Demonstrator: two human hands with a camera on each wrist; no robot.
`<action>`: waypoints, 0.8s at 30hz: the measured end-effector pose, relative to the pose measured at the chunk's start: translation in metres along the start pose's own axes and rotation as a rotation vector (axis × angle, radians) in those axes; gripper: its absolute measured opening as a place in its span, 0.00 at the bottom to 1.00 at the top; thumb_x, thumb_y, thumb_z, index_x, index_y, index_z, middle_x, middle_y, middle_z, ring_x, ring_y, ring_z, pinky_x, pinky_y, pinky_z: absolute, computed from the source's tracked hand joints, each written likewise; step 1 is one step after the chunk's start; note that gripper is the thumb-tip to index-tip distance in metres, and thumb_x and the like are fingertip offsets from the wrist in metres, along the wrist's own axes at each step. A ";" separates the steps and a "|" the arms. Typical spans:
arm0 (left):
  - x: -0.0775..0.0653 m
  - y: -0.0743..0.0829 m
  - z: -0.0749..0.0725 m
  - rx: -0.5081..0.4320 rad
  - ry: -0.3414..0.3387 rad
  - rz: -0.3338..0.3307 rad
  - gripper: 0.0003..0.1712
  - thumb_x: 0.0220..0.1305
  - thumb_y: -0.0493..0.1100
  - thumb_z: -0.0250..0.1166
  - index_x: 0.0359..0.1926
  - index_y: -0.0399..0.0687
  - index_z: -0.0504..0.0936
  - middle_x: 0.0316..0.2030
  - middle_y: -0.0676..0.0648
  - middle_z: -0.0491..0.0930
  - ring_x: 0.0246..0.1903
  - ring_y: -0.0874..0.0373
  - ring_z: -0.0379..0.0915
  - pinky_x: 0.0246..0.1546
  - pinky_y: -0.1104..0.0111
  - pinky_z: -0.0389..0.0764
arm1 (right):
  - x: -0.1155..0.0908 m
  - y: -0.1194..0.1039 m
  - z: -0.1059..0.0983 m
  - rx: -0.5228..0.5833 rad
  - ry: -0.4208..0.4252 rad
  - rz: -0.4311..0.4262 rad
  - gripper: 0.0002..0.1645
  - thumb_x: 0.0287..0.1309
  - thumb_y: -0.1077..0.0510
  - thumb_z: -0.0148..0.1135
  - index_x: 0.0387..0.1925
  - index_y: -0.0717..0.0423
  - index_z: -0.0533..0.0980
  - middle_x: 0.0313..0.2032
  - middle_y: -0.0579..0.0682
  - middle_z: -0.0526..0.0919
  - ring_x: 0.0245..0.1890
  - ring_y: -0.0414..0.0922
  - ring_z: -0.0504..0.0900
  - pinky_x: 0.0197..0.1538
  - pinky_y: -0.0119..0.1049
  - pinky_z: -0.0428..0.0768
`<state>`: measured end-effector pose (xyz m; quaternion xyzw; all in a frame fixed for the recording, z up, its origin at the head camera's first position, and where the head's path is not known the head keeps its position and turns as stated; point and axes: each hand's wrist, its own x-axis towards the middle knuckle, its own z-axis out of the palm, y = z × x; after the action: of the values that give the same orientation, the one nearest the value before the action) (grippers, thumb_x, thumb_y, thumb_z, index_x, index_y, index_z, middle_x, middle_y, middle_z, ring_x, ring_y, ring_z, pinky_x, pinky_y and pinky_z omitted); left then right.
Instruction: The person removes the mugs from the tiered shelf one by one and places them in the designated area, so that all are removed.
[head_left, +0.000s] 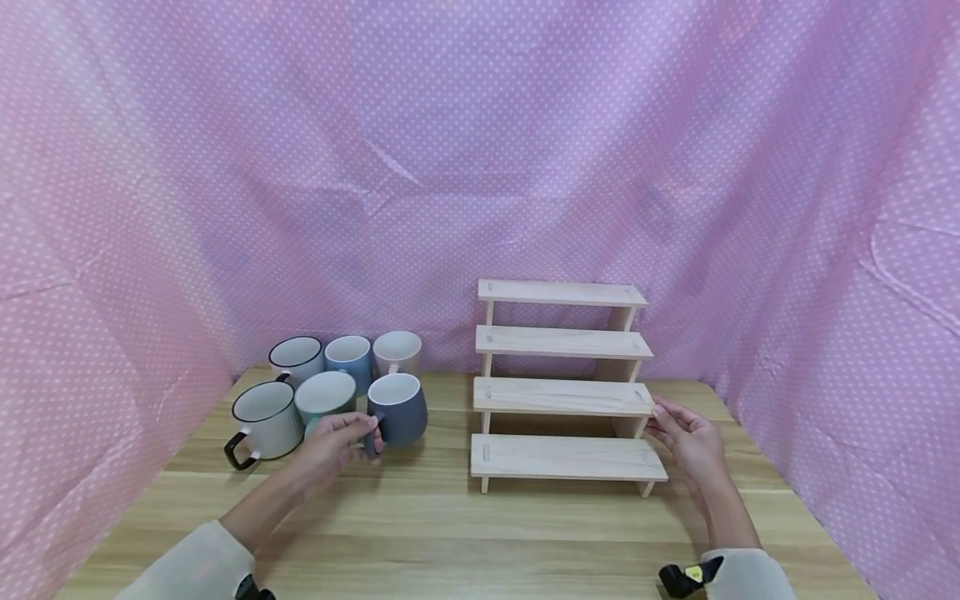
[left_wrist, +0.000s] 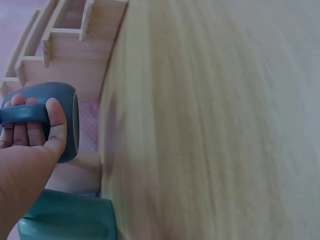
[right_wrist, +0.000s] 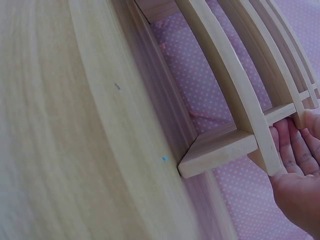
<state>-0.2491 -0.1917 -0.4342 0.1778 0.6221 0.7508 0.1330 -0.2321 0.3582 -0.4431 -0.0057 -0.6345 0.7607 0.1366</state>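
My left hand grips the handle of a dark grey-blue mug, its fingers hooked through the handle in the left wrist view. The mug is upright, and its base appears slightly off the table. On the right, my right hand holds the right end of a pale wooden stepped display rack at its second-lowest board. In the right wrist view, the thumb and fingers lie around the edge of the rack. No mug stands on its boards.
Left of the held mug is a green mug. Nearby are a white mug with black handle, another dark-rimmed white mug, a light blue mug and a cream mug. Pink dotted cloth surrounds the wooden table.
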 end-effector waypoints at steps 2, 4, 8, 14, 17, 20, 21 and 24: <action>0.001 -0.003 0.000 0.011 0.031 -0.011 0.11 0.78 0.36 0.55 0.39 0.43 0.83 0.31 0.51 0.83 0.35 0.58 0.82 0.41 0.60 0.87 | 0.000 0.000 0.000 -0.002 0.002 -0.002 0.23 0.68 0.59 0.66 0.60 0.67 0.77 0.45 0.42 0.88 0.44 0.42 0.88 0.55 0.38 0.84; 0.001 -0.005 0.000 0.019 0.049 -0.018 0.10 0.77 0.36 0.55 0.39 0.42 0.83 0.32 0.50 0.83 0.35 0.59 0.81 0.41 0.61 0.87 | 0.001 0.000 0.000 0.000 0.005 -0.003 0.25 0.67 0.59 0.67 0.61 0.68 0.76 0.45 0.42 0.88 0.43 0.41 0.88 0.54 0.38 0.84; 0.002 -0.009 -0.001 0.019 0.069 -0.028 0.10 0.77 0.37 0.56 0.39 0.41 0.83 0.32 0.50 0.83 0.36 0.59 0.81 0.41 0.61 0.86 | 0.001 -0.001 0.000 0.006 0.003 -0.005 0.29 0.67 0.59 0.67 0.63 0.72 0.72 0.47 0.41 0.88 0.44 0.41 0.88 0.55 0.39 0.84; 0.003 -0.016 -0.004 0.038 0.093 -0.055 0.10 0.77 0.37 0.57 0.39 0.41 0.83 0.32 0.49 0.83 0.35 0.58 0.81 0.41 0.62 0.86 | 0.000 -0.001 0.001 0.010 0.008 -0.006 0.30 0.67 0.59 0.67 0.63 0.73 0.70 0.46 0.42 0.88 0.45 0.42 0.88 0.56 0.39 0.84; 0.003 -0.020 -0.006 0.051 0.114 -0.065 0.10 0.77 0.37 0.56 0.39 0.40 0.82 0.32 0.49 0.83 0.35 0.58 0.81 0.40 0.63 0.86 | 0.000 -0.001 0.001 0.012 0.015 -0.004 0.29 0.67 0.60 0.67 0.63 0.72 0.72 0.46 0.42 0.89 0.44 0.42 0.88 0.54 0.38 0.85; 0.002 -0.022 -0.007 0.062 0.140 -0.068 0.10 0.77 0.36 0.56 0.39 0.39 0.82 0.32 0.49 0.82 0.35 0.59 0.80 0.40 0.63 0.86 | 0.001 -0.001 0.002 0.018 0.019 0.001 0.25 0.67 0.61 0.66 0.61 0.70 0.75 0.45 0.41 0.89 0.42 0.41 0.89 0.51 0.35 0.86; 0.002 -0.023 -0.008 0.066 0.150 -0.068 0.10 0.77 0.36 0.56 0.38 0.38 0.82 0.32 0.49 0.82 0.35 0.59 0.80 0.40 0.63 0.86 | 0.001 -0.001 0.001 0.023 0.017 0.003 0.24 0.67 0.61 0.66 0.60 0.69 0.75 0.45 0.41 0.89 0.42 0.41 0.89 0.50 0.34 0.86; 0.002 -0.025 -0.008 0.079 0.172 -0.073 0.10 0.77 0.36 0.56 0.39 0.37 0.81 0.32 0.48 0.82 0.36 0.58 0.80 0.40 0.62 0.86 | 0.002 -0.001 0.002 0.029 0.016 0.006 0.22 0.67 0.61 0.66 0.59 0.67 0.77 0.44 0.41 0.89 0.42 0.41 0.88 0.50 0.34 0.86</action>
<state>-0.2549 -0.1929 -0.4603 0.0951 0.6664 0.7328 0.0993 -0.2338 0.3573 -0.4412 -0.0118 -0.6222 0.7703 0.1393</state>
